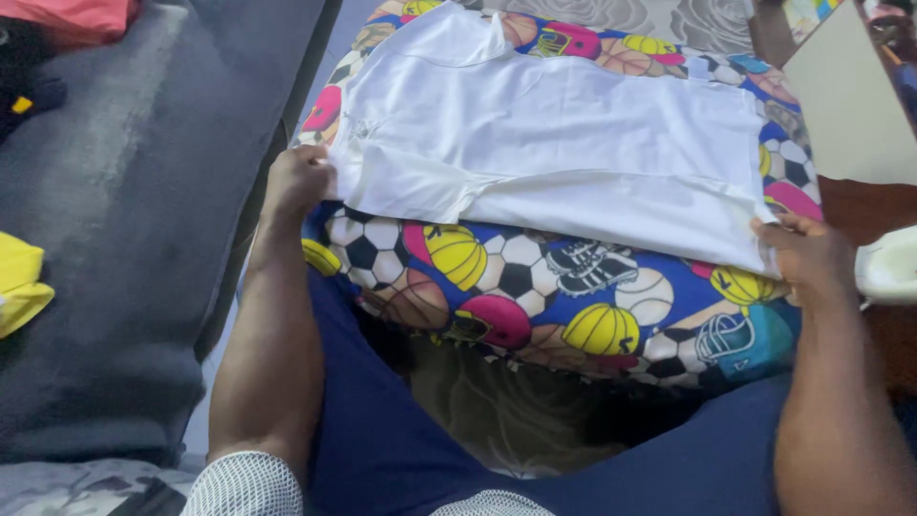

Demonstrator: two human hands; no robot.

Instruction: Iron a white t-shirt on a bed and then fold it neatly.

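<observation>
Sitting with dark blue trousers [382,430] nearest, forearms reaching forward. Gripping the near hem of a white shirt [564,134] with the right hand [807,253], fingers pinched on its corner. Holding the shirt's sleeve end with the left hand [298,180], fingers curled onto the cloth. Lying flat, folded lengthwise, on a cushion [535,287] printed with sports balls. Flanking on the left, a grey sofa [134,220] bearing a yellow cloth [19,285]; farther back, a red cloth [76,17].
</observation>
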